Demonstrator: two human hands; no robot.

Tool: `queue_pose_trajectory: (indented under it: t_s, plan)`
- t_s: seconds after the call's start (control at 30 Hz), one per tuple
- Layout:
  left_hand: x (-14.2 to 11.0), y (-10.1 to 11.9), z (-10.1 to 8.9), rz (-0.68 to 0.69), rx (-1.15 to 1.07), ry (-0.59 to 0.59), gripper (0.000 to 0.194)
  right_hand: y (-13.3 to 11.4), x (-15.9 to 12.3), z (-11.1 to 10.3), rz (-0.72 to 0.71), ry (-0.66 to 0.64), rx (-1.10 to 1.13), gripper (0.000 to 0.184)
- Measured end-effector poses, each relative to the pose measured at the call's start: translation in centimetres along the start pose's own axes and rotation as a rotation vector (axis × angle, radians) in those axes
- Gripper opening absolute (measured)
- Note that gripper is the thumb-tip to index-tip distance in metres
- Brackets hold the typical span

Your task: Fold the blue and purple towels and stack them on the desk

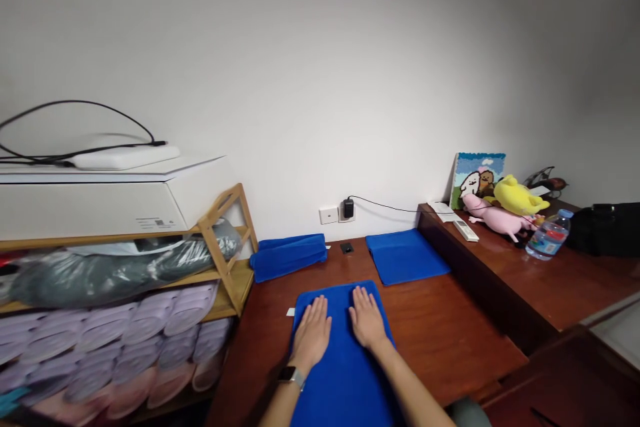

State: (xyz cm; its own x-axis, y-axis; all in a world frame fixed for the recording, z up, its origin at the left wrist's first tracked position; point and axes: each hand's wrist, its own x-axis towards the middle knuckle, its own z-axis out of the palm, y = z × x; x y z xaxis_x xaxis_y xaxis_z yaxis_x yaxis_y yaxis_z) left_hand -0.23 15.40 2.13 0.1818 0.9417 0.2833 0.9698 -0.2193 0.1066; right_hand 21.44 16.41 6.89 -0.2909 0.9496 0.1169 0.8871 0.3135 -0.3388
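A blue towel [345,373] lies spread lengthwise on the brown wooden desk, its far edge towards the wall and a small white tag at its left side. Flat on its left half rests my left hand [312,333], fingers stretched out, a watch on the wrist. My right hand [369,321] presses flat on the right half with extended fingers. Behind, at the left, is a folded blue towel [289,257]. Another blue towel [407,256], laid flat and folded, sits at the back right of the desk.
On the left, a wooden rack [233,267] carries slippers [100,327], a plastic-wrapped bundle and a white box [90,207]. A higher brown surface [565,287] at right holds plush toys [500,217], a water bottle [549,237] and a remote [466,231]. A charger [349,208] is plugged into the wall.
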Motion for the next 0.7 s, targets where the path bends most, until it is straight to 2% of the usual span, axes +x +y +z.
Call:
queue_pose_trajectory:
  t_s: [0.1,0.17,0.3,0.37,0.43,0.5,0.57,0.63,0.7]
  plan:
    - [-0.5,3.3,0.3,0.026,-0.030,-0.047,0.063,-2.3,-1.7,2.3,-0.082,0.007,0.046,0.062]
    - [-1.5,3.2,0.3,-0.049,-0.028,-0.056,0.065,-2.0,-2.5,2.7,-0.050,-0.002,0.033,0.062]
    - [-4.5,-1.2,-0.2,-0.196,-0.003,-0.019,0.070,1.9,-3.5,0.3,0.071,-0.039,-0.027,0.063]
    - [-5.7,-3.5,-0.4,-0.204,0.002,0.004,0.071,4.0,-3.8,-1.0,0.118,-0.065,-0.032,0.064]
    - [-5.9,-4.7,-0.6,-0.185,0.003,0.042,0.069,5.2,-3.7,-1.7,0.132,-0.066,-0.018,0.064]
    - [-5.0,-4.5,-1.0,-0.154,0.000,0.095,0.067,4.9,-3.0,-1.8,0.110,-0.027,-0.004,0.064]
    - [-2.9,-3.1,-1.4,-0.104,-0.014,0.123,0.064,3.3,-1.6,-1.4,0.054,0.025,0.009,0.063]
    - [0.0,-1.3,-1.8,-0.042,-0.031,0.080,0.062,0.9,0.4,-0.5,-0.031,0.038,0.027,0.062]
    - [2.8,0.3,-1.8,-0.017,-0.035,-0.009,0.059,-1.3,2.5,0.5,-0.102,0.000,0.051,0.061]
